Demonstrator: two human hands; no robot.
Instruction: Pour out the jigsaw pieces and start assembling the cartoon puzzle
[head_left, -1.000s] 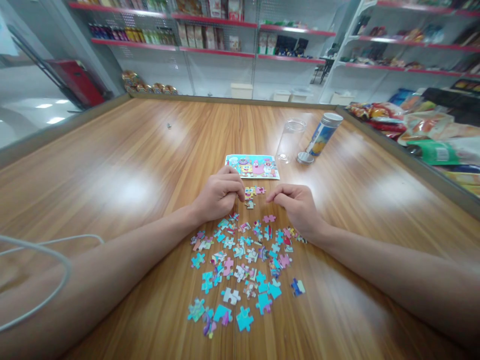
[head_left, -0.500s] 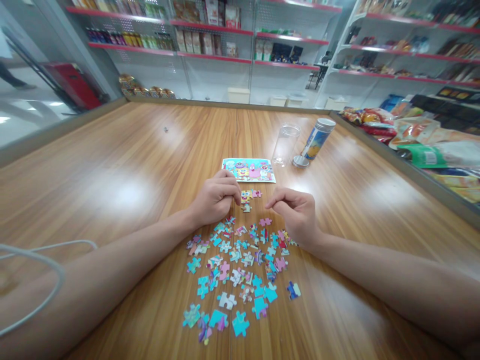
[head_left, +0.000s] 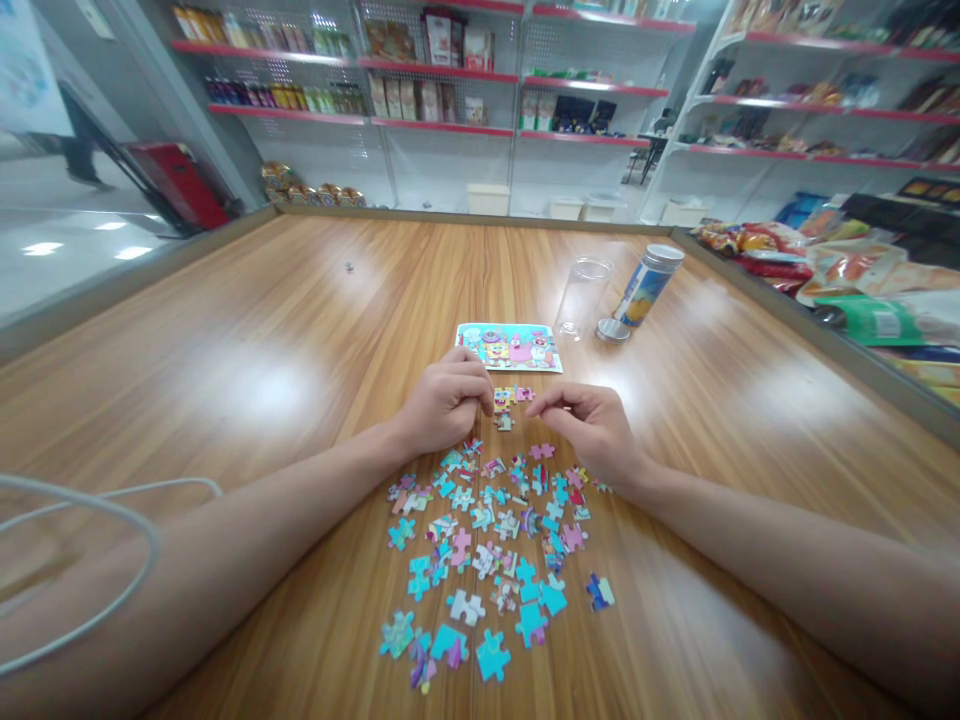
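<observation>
A small joined section of jigsaw puzzle (head_left: 503,400) lies in front of me, showing a yellow face and a pink part. My left hand (head_left: 450,400) rests at its left side with the fingers curled closed; whatever is inside them is hidden. On the other side, my right hand (head_left: 589,425) has its index finger and thumb drawn together, fingertips just right of the section, with no piece showing at the tips. Many loose puzzle pieces (head_left: 493,655), mostly turquoise, white and pink, spread below the hands. Behind the section lies the cartoon picture card (head_left: 517,350), partly overlapped by my left hand.
A clear plastic cylinder (head_left: 583,298) and a blue can (head_left: 646,290) stand back right, with a metal lid (head_left: 613,330) before them. A white cable (head_left: 142,540) loops over the left forearm. Snack packets (head_left: 855,265) lie beyond the table's right edge; stocked shelves (head_left: 442,127) stand behind.
The whole view has shifted slightly, so the scene sits a little lower and further right. My right fingertips have come closer to the joined section. The left hand stays beside it.
</observation>
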